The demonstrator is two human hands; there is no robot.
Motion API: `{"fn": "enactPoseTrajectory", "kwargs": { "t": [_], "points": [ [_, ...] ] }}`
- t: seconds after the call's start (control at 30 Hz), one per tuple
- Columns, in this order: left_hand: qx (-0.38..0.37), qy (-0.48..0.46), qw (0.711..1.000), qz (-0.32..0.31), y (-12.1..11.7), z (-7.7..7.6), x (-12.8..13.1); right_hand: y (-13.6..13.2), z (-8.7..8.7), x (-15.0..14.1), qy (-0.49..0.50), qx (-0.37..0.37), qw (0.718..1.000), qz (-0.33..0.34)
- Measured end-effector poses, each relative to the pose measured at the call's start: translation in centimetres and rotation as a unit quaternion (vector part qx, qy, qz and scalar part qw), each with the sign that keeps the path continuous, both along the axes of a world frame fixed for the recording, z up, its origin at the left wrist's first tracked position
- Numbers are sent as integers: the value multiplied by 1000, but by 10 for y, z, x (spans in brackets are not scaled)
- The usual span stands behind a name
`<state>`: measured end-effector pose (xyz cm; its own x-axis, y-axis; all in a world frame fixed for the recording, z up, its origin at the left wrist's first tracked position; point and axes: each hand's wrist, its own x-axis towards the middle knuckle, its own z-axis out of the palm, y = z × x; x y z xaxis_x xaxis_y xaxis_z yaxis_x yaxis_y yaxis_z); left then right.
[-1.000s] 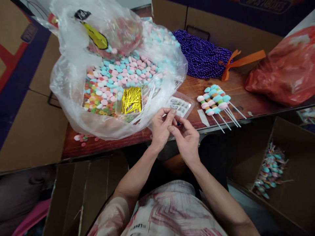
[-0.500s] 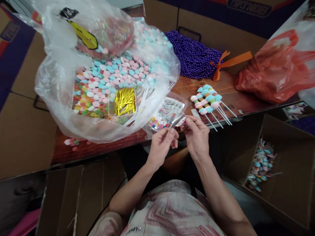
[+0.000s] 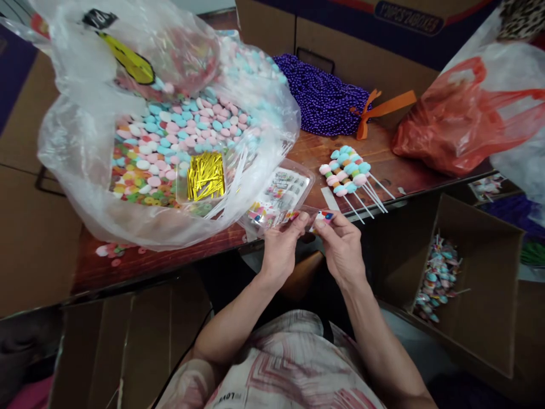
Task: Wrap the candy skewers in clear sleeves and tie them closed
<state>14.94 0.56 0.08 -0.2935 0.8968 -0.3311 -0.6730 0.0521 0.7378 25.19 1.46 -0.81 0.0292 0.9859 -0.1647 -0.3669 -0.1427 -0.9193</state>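
Observation:
Between my two hands is a small clear plastic bag point(image 3: 323, 216) with a colourful printed end. My right hand point(image 3: 344, 250) pinches that printed end between thumb and fingers. The fingers of my left hand point(image 3: 281, 247) are closed on the bag's other side, thumb on top. Just beyond them, a clear plastic tray point(image 3: 307, 177) holds a stack of similar printed bags point(image 3: 279, 196). Candy skewers point(image 3: 349, 170) on white sticks lie on the table to the right, apart from my hands.
On the left, a large plastic bag point(image 3: 63, 165) holds loose candies point(image 3: 162, 136), white sticks point(image 3: 238, 187) and a box of gold twist ties point(image 3: 206, 176). Purple beads point(image 3: 323, 96) and a red bag point(image 3: 447, 125) stand behind. An open carton point(image 3: 485, 284) with wrapped skewers sits lower right.
My left hand has come up to the plastic bag and its thumb now presses on it. The bag is turned more between my hands. The whole view has shifted slightly.

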Motion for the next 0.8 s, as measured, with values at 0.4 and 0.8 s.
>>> {"fn": "enactPoseTrajectory", "kwargs": {
  "t": [0.4,0.8],
  "points": [
    [7,52,999,11,-11,-1,-1,-12,-8,-1,-192,118,970,-96],
    [23,76,994,71,-11,0,-2,-9,-18,-6,-126,94,983,-93]
  ]
}}
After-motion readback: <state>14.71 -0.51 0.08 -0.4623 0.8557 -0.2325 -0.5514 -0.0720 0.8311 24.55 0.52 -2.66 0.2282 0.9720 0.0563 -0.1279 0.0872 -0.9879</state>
